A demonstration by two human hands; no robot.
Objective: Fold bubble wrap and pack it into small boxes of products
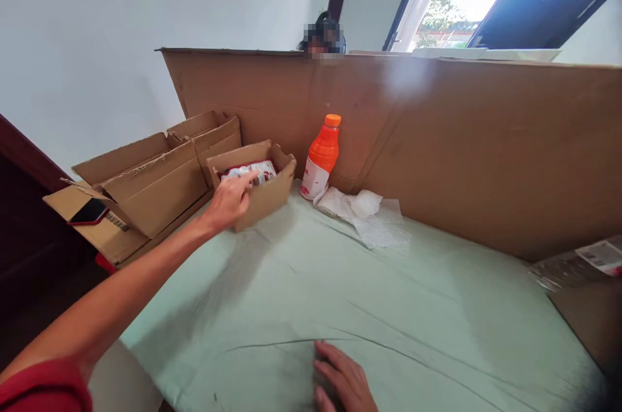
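My left hand [232, 197] reaches over the near left rim of a small cardboard box [265, 203]. One finger is stretched out over a white packet with red print [264, 170] inside; the other fingers are partly hidden, and no grip shows. Just right of the box, an orange bottle [324, 148] with a white label stands tilted against the cardboard. My right hand [344, 378] is low over the green cloth [291, 308], fingers bent a little and apart, holding nothing.
Longer open cardboard boxes [160, 188] stand at left, with a dark phone-like object [89, 212] on a flap. Bubble wrap [376, 221] lies beside the bottle. A tall cardboard wall [486, 153] spans the back, with a person's head behind it. Clear plastic packaging [576, 266] is at right.
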